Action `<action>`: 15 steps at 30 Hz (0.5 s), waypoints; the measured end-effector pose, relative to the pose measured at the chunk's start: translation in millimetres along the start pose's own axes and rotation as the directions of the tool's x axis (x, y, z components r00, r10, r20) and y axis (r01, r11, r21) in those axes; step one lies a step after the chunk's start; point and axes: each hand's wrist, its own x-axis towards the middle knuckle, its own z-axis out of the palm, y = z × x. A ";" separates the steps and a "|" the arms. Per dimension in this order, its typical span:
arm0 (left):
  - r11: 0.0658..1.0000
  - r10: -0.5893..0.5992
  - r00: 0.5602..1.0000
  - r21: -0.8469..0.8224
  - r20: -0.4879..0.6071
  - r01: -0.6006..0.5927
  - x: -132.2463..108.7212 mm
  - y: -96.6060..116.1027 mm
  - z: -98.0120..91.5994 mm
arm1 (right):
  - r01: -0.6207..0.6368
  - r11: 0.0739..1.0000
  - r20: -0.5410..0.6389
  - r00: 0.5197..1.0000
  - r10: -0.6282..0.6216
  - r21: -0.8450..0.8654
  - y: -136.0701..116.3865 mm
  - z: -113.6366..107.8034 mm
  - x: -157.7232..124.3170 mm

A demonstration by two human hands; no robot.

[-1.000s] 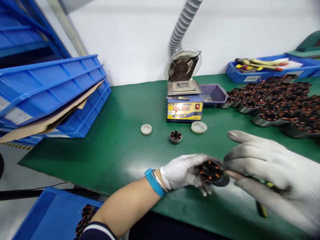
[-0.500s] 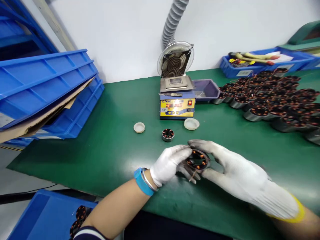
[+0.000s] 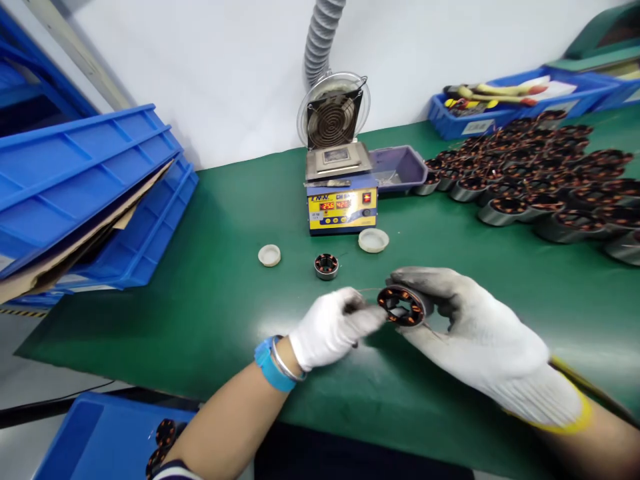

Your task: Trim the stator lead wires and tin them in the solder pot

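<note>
Right now the right hand holds a small round motor part just above the green tabletop, near its front edge. The right fingers are closed around the back of the part. Inside its ring are orange copper coils. The left hand is just beside it, and the left fingers are pinched together at the part's left side. What they pinch is too small to see. Both hands wear white gloves, and the left wrist has a blue band.

One more motor part sits alone on the tabletop, between two white caps. Behind it stands a yellow and blue box with red numbers too blurry to read. A fan with a gray hose stands on top at the back.

A purple tray is next to the box; what is in it is hard to see. At the far right corner, a blue tray holds tools with yellow and red handles. Many motor parts lie in a pile along the right edge, cut off by the picture.

At the left edge, big blue bins are stacked with cardboard between them. Their insides are hidden. Below the front edge, another blue bin holds a few motor parts, partly cut off.
</note>
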 end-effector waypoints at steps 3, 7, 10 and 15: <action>0.993 -0.080 0.997 -0.093 -0.018 0.078 2.1 -4.8 6.1 | 0.022 1.000 0.033 0.999 -0.022 0.009 -0.6 1.1 -2.5; 0.967 0.093 0.879 -0.166 -0.467 -0.191 4.1 -0.7 0.3 | 0.050 0.999 0.009 0.999 -0.050 0.000 -1.8 1.6 -5.9; 0.979 0.104 0.921 -0.125 -0.376 -0.162 2.1 -1.0 0.7 | 0.144 0.989 -0.024 0.989 -0.144 -0.024 -4.3 3.2 -6.6; 0.940 0.049 0.951 -0.307 -0.304 -0.147 -1.5 -0.6 10.2 | 0.170 0.985 -0.038 0.985 -0.170 -0.017 -9.5 1.7 -2.7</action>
